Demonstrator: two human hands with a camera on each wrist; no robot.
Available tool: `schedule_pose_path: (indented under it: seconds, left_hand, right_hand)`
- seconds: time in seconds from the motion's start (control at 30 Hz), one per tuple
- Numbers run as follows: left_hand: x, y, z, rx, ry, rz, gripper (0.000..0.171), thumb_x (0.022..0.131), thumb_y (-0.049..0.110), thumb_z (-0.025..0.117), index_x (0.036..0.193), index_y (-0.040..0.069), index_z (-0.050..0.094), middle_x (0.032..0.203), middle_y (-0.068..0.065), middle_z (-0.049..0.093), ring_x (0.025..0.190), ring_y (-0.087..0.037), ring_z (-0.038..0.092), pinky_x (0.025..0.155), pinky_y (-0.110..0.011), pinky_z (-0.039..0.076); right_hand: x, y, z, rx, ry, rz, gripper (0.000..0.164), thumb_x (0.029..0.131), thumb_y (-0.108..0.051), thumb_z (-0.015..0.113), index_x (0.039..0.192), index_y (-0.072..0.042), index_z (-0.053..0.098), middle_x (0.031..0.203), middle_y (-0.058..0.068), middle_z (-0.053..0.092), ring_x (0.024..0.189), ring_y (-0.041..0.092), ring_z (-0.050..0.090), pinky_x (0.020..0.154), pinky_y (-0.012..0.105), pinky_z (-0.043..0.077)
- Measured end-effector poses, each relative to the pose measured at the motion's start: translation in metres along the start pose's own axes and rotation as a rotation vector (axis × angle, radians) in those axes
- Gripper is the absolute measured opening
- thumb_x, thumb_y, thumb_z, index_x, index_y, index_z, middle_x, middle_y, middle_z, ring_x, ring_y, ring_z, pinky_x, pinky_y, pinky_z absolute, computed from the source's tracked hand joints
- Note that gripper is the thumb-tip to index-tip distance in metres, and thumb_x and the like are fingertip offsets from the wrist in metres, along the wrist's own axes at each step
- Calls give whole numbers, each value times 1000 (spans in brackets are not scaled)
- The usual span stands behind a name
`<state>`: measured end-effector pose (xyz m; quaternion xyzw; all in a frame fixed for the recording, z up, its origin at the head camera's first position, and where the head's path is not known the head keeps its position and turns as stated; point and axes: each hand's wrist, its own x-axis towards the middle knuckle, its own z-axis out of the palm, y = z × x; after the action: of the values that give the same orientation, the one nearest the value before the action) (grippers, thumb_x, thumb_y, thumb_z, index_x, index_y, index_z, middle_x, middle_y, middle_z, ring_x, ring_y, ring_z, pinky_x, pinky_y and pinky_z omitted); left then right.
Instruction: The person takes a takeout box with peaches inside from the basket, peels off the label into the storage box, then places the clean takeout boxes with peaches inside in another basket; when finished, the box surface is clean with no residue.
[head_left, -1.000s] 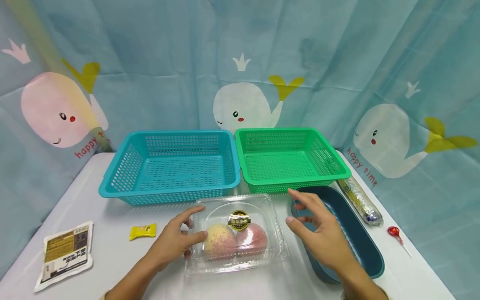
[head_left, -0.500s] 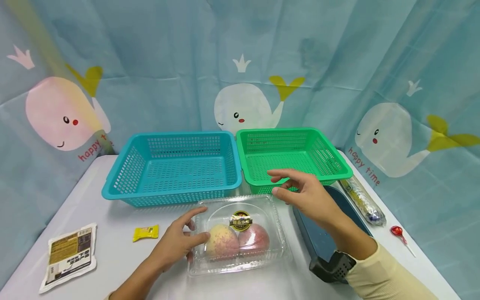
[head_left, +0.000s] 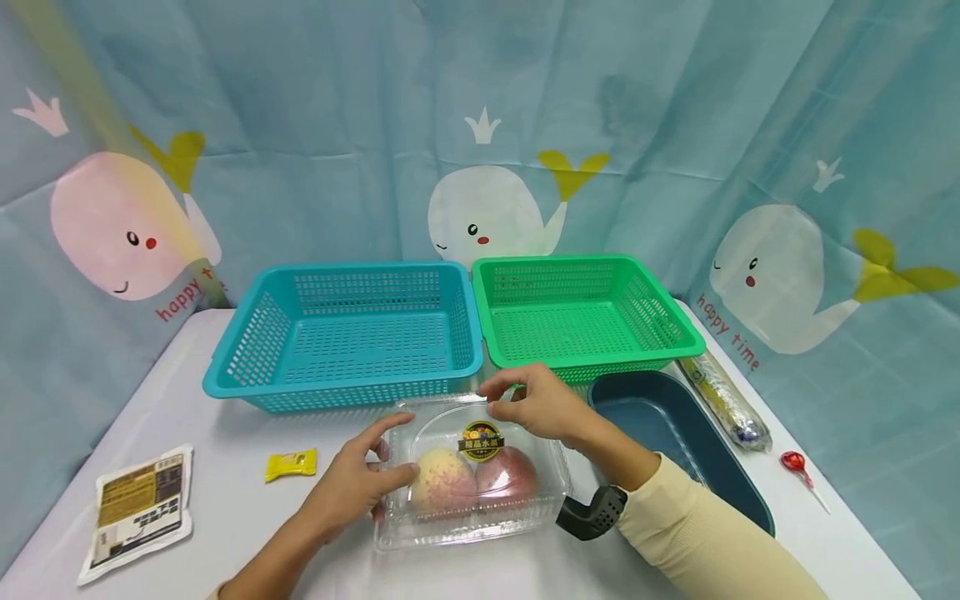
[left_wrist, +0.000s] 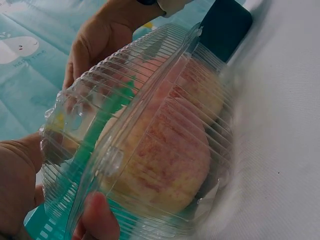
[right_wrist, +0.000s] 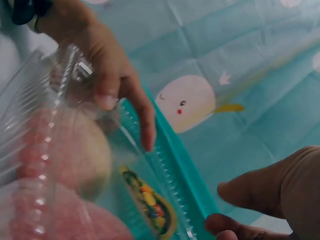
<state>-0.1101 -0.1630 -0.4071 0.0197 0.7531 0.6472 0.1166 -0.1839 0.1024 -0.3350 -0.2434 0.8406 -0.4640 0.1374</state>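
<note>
A clear plastic fruit box [head_left: 420,533] with a hinged lid lies at the middle front of the table. Two peaches [head_left: 442,483], one yellowish and one pinker, sit inside beneath a black and gold label [head_left: 482,442]. My left hand [head_left: 360,471] grips the box's left side, thumb on the lid and a fingertip [left_wrist: 100,215] curled below the rim. Over the lid's far edge is my right hand [head_left: 540,404], thumb [right_wrist: 250,192] and fingers slightly apart with nothing between them, close to the rim.
Behind the box stand a blue basket [head_left: 345,390] and a green basket [head_left: 592,363]. A dark blue tub [head_left: 675,417] is on the right, with a clear-wrapped packet [head_left: 723,404] and a red lollipop [head_left: 795,462] beyond. Leftward lie a yellow wrapped sweet [head_left: 291,465] and a flat pouch [head_left: 138,512].
My right hand has swung left from above the dark blue tub, past the green basket's front, to the far edge of the fruit box. The left hand has kept its hold.
</note>
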Motion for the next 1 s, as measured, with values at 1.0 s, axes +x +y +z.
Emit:
schedule_pose_path:
  seconds: [1.0]
  left_hand:
    - [-1, 0, -1, -67, -48, 7, 72, 81, 7, 76, 144, 16, 43, 101, -17, 28, 46, -11, 36, 34, -38, 48]
  right_hand:
    - [1, 9, 24, -202, 20, -22, 19, 88, 1, 63, 74, -11, 65, 66, -6, 55, 54, 8, 43, 53, 27, 39]
